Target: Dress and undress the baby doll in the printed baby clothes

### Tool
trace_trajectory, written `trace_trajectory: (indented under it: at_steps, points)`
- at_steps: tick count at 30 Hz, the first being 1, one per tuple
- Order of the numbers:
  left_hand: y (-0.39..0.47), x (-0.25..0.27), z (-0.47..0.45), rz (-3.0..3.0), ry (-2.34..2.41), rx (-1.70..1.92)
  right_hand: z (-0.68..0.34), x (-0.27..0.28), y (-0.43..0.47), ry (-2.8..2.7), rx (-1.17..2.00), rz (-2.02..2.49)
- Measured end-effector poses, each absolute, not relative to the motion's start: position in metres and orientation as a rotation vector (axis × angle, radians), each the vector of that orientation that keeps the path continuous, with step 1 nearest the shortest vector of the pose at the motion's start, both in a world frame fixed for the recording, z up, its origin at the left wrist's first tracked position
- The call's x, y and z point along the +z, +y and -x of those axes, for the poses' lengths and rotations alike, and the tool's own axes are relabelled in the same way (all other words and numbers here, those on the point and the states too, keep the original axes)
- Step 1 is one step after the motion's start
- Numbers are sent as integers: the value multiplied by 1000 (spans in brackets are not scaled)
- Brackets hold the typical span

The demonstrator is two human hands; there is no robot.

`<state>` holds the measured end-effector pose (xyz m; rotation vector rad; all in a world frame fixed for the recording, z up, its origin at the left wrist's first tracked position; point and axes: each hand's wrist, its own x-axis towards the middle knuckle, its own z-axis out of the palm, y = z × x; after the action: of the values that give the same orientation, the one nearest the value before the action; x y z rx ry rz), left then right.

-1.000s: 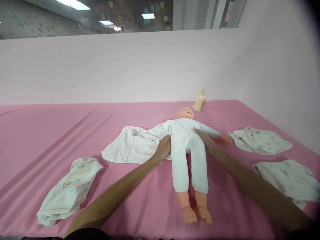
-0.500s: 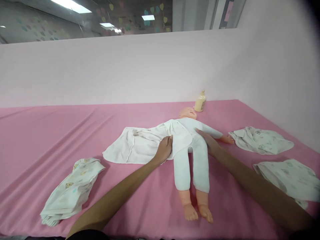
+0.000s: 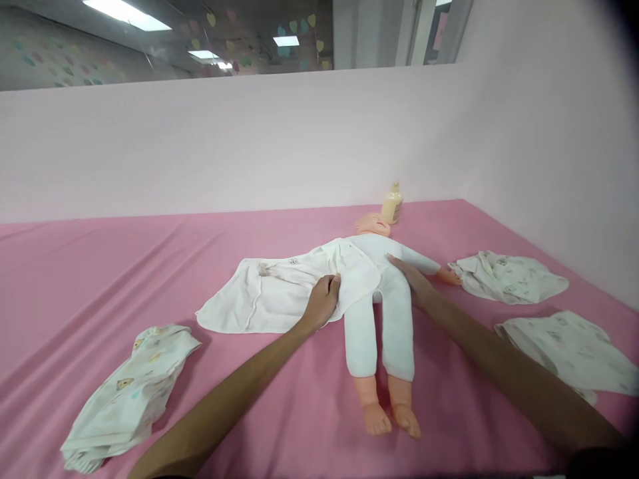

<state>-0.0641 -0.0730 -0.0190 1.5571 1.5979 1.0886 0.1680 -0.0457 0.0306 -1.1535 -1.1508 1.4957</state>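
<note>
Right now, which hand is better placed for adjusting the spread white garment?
Probably the left hand: it grips the spread white garment beside the doll's torso, while the right hand touches the doll's opposite side.

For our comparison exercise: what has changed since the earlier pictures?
The doll has shifted slightly right, its head now overlapping the bottle in view. Nothing was visibly grasped or released: the left hand keeps hold of the white shirt, the right hand at the doll's side.

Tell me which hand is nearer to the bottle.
Right. The right hand is against the doll's side, in front of the bottle; the left hand, at the white shirt, is farther in front and left of it.
</note>
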Motion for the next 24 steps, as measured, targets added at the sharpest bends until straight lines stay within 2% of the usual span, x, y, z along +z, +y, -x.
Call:
trace_trajectory:
  at_steps: [6, 19, 21, 24]
  points:
    - [-75, -19, 65, -1529, 1581, 1074, -185, 20, -29, -968, 1444, 1373]
    - [-60, -8, 62, -1532, 1592, 938, -208, 66, -23, -995, 1408, 1044]
    - [-58, 0, 59, -1492, 1630, 1013, -208, 68, -23, -1005, 1409, 1013]
    - [-54, 15, 48, -1434, 1732, 1308, -205, 69, -24, -1021, 1410, 998]
